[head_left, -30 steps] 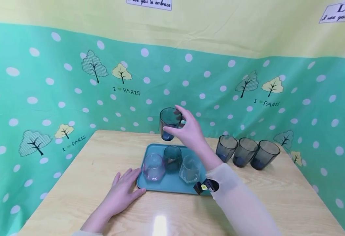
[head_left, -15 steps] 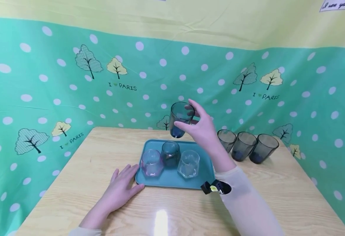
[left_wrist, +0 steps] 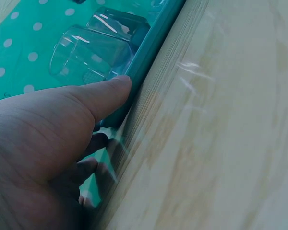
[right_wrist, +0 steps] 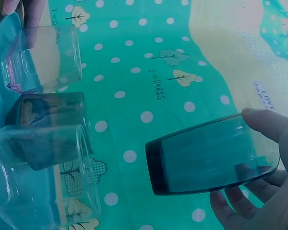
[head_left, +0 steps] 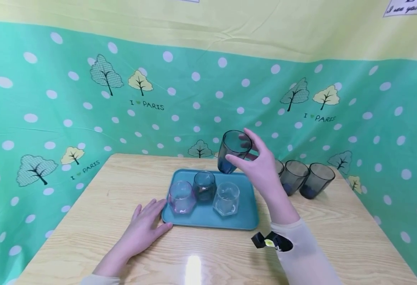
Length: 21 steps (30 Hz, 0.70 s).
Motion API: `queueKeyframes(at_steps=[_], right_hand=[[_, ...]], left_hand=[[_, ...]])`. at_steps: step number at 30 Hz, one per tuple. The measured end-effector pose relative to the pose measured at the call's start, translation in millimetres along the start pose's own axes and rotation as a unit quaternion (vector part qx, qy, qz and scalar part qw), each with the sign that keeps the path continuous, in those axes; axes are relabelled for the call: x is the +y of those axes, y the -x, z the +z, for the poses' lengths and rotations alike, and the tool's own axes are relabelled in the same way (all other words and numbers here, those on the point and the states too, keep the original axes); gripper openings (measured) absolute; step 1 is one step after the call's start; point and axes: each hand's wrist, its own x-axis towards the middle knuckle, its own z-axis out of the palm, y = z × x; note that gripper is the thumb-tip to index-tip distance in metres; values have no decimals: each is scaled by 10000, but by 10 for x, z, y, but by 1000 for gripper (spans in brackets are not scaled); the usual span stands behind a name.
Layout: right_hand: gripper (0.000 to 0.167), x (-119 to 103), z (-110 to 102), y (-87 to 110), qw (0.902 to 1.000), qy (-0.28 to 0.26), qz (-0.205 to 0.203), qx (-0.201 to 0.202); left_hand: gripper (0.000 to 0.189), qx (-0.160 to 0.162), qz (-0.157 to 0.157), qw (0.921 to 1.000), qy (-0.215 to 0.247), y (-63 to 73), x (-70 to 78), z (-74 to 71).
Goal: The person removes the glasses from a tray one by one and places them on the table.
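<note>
My right hand [head_left: 263, 168] grips a dark grey-blue drinking glass [head_left: 232, 152] near its rim, thumb on one side and fingers on the other. The glass hangs tilted over the back right of a blue tray [head_left: 244, 217]; the right wrist view shows its thick dark base [right_wrist: 157, 167]. On the tray stand a pinkish glass [head_left: 182, 200], a dark glass [head_left: 204, 188] and a clear glass [head_left: 226, 200]. At the tray's left front corner my left hand [head_left: 140, 229] lies with its fingers relaxed, the thumb [left_wrist: 110, 93] touching the tray edge.
Three more dark glasses stand in a row at the right, the nearest one to the hand partly hidden behind it; the rightmost glass [head_left: 317, 181] leans in view. The wooden table [head_left: 98, 206] ends at a green dotted curtain [head_left: 165, 118] behind.
My right hand has carried the held glass to the right, and in the last half second also lower and more tilted. My left hand stays at the tray corner.
</note>
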Motion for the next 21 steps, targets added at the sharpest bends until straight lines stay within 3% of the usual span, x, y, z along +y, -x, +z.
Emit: queueKeyframes(at_steps=[8, 21], right_hand=[[93, 9, -245, 109, 9991, 361, 123, 208], [89, 62, -553, 275, 9970, 661, 358, 179]], left_hand=[[81, -30, 3, 10000, -15, 2, 7, 4], [81, 29, 102, 9999, -32, 3, -26, -2]])
